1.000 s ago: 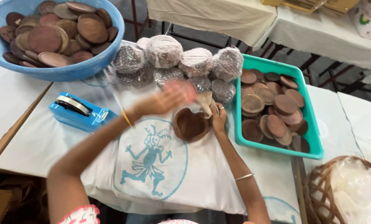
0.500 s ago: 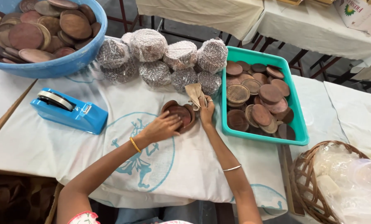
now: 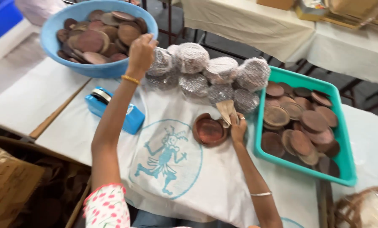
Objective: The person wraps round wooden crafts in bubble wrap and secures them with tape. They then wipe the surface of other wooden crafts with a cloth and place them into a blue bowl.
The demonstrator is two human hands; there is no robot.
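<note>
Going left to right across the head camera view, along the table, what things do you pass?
Blue bowl of brown discs with the left hand at its rim → blue tape dispenser → stack of brown plates → right hand holding a small brush → teal tray of brown discs.

Net-wrapped round bundles (image 3: 205,71) — heaped mid-table, cardboard box (image 3: 9,185) — lower left
</note>
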